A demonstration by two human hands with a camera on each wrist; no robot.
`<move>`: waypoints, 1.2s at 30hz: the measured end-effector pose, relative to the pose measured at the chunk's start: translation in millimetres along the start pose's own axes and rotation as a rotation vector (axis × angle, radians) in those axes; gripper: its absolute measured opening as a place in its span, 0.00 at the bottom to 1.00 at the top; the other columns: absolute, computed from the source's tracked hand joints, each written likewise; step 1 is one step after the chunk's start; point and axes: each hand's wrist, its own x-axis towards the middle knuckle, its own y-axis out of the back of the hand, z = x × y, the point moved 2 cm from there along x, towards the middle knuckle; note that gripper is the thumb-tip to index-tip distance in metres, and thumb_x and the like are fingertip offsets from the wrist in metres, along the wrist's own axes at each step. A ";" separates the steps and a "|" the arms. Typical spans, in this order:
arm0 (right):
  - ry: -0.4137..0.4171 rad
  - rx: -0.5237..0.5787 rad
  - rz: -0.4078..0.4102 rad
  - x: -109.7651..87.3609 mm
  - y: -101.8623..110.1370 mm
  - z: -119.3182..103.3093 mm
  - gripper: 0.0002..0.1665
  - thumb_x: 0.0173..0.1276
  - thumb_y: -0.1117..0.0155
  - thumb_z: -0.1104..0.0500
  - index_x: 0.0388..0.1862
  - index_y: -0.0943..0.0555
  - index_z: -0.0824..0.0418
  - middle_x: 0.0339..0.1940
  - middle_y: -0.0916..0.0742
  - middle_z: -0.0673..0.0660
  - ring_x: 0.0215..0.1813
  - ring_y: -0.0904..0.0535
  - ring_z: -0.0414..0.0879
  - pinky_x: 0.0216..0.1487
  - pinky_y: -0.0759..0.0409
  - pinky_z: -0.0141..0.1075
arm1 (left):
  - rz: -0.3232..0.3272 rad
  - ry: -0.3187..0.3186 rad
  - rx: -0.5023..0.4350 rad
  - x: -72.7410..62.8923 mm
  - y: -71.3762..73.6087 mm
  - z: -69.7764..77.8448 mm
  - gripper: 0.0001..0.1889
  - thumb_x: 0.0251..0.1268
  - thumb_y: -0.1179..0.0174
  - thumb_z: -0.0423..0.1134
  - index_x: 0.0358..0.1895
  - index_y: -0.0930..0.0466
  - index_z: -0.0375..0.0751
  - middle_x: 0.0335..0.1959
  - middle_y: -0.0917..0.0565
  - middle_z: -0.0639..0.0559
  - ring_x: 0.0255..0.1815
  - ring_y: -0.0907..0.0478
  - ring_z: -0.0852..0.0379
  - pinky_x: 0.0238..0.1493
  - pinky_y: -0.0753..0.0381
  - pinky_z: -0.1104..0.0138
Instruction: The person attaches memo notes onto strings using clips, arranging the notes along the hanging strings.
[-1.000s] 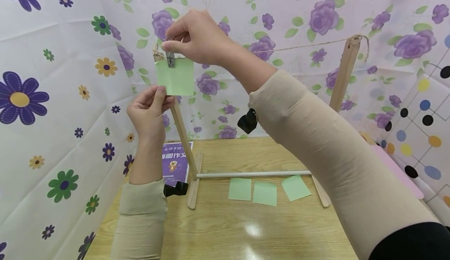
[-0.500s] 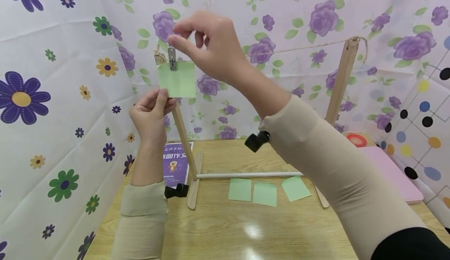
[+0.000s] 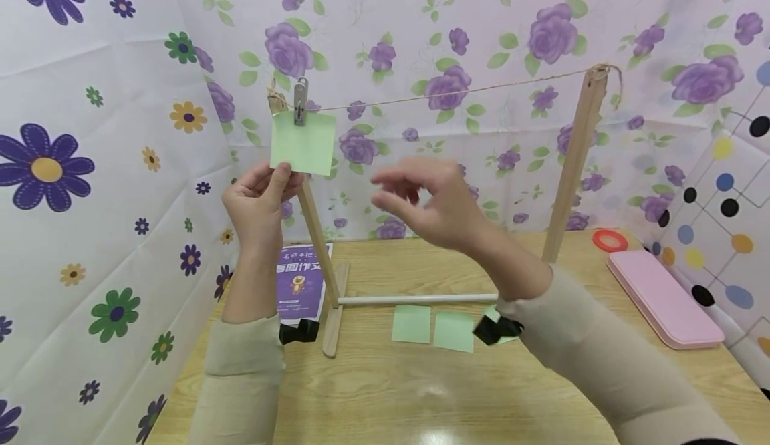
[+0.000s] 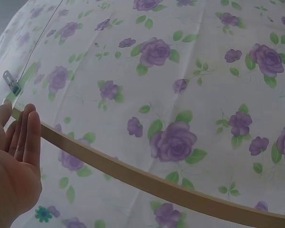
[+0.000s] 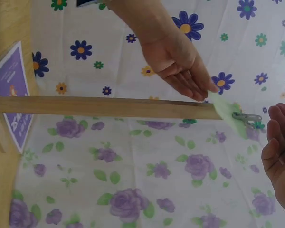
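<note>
A green paper note hangs at the left end of a twine line. One grey metal clip grips its top edge at the twine. My left hand pinches the note's lower left corner between thumb and fingers; in the left wrist view the clip shows just beyond the fingertips. Apart from the note, to its right and lower, my right hand is in the air, fingers loosely bent and holding nothing. The right wrist view shows the note edge-on beside the right hand.
Wooden posts hold the twine, joined low by a white rod. Green notes lie on the table, one partly hidden behind the right wrist. A purple book, a pink case and a red ring lie around.
My right hand has let go of the clip and moved down and right, away from the twine. The clip stays on the note. My left hand keeps its pinch on the corner.
</note>
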 end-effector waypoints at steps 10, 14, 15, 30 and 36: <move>-0.342 -0.023 -0.116 -110.5 16.9 21.5 0.11 0.68 0.30 0.66 0.48 0.12 0.59 0.31 0.14 0.45 0.31 0.22 0.38 0.29 0.21 0.31 | -0.123 0.042 0.100 -14.1 8.2 -12.4 0.13 0.64 0.29 0.35 0.46 0.14 0.28 0.35 0.10 0.45 0.34 0.11 0.55 0.44 0.11 0.65; -0.452 -0.061 -0.128 -142.7 24.9 27.7 0.11 0.68 0.31 0.66 0.48 0.12 0.57 0.33 0.13 0.44 0.32 0.21 0.38 0.31 0.20 0.31 | -0.162 0.043 0.157 -26.3 9.3 -21.8 0.11 0.65 0.31 0.32 0.46 0.15 0.28 0.34 0.10 0.48 0.34 0.11 0.57 0.43 0.11 0.66; -0.472 -0.070 -0.131 -150.2 27.1 29.0 0.10 0.69 0.31 0.66 0.48 0.12 0.57 0.33 0.12 0.45 0.32 0.21 0.38 0.32 0.19 0.31 | -0.172 0.048 0.175 -30.5 9.3 -25.0 0.10 0.65 0.31 0.32 0.46 0.15 0.29 0.33 0.10 0.49 0.33 0.11 0.58 0.42 0.11 0.66; -0.800 -0.192 -0.057 -250.7 71.4 37.2 0.09 0.72 0.32 0.61 0.50 0.12 0.56 0.40 0.11 0.49 0.36 0.17 0.41 0.32 0.17 0.32 | -0.326 0.172 0.539 -112.7 18.1 -90.5 0.13 0.65 0.29 0.44 0.45 0.12 0.40 0.40 0.11 0.47 0.37 0.14 0.56 0.39 0.12 0.71; -0.906 -0.254 -0.080 -287.7 86.8 35.8 0.09 0.74 0.34 0.56 0.48 0.12 0.55 0.39 0.10 0.48 0.37 0.17 0.41 0.36 0.16 0.32 | -0.285 0.280 0.587 -145.7 30.0 -124.2 0.13 0.65 0.30 0.49 0.45 0.11 0.45 0.41 0.11 0.54 0.40 0.14 0.56 0.43 0.13 0.68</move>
